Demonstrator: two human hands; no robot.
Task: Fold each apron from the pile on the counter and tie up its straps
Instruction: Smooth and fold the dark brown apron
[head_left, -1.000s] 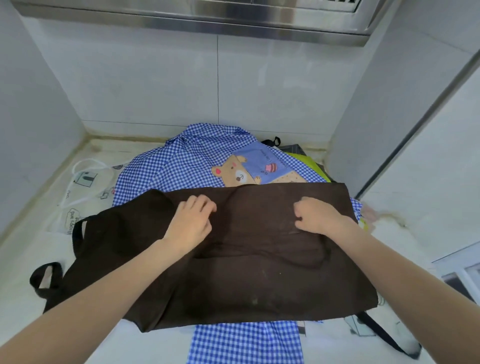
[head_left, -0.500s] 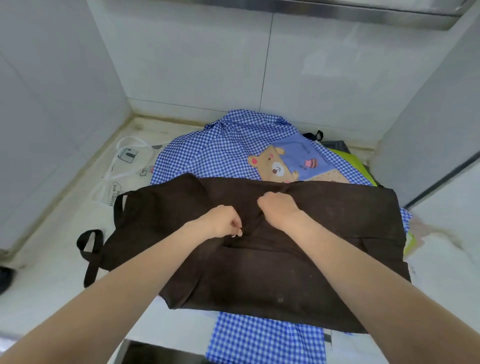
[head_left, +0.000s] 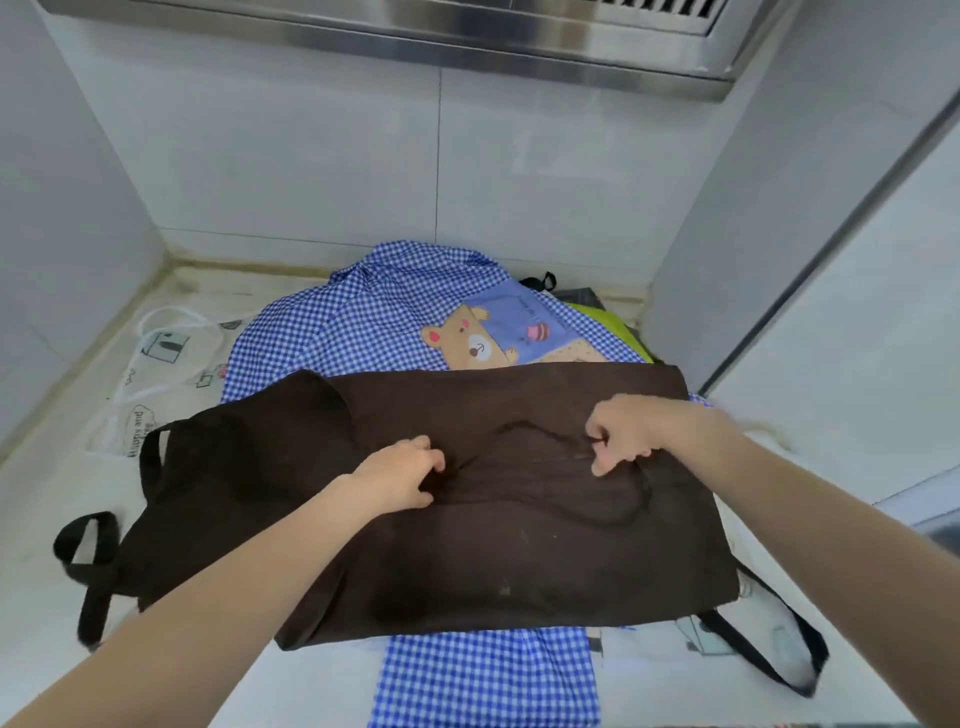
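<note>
Dark brown apron (head_left: 467, 519) lay spread across the counter (head_left: 47, 519) on top of a blue gingham apron (head_left: 363, 322) with a bear patch (head_left: 470, 345); left hand (head_left: 397, 475) had its fingers curled into a bunch of brown fabric near the middle, and right hand (head_left: 621, 434) pinched a fold or strap just to the right of it, which one I couldn't tell. Black strap loops (head_left: 88, 561) trailed off the left edge and another strap (head_left: 779, 654) off the lower right. A clear printed plastic bag (head_left: 156, 364) sat at back left, a lime-green cloth (head_left: 602, 325) poked out behind the pile, tiled walls closed in three sides, and a steel range hood (head_left: 467, 36) hung overhead.
</note>
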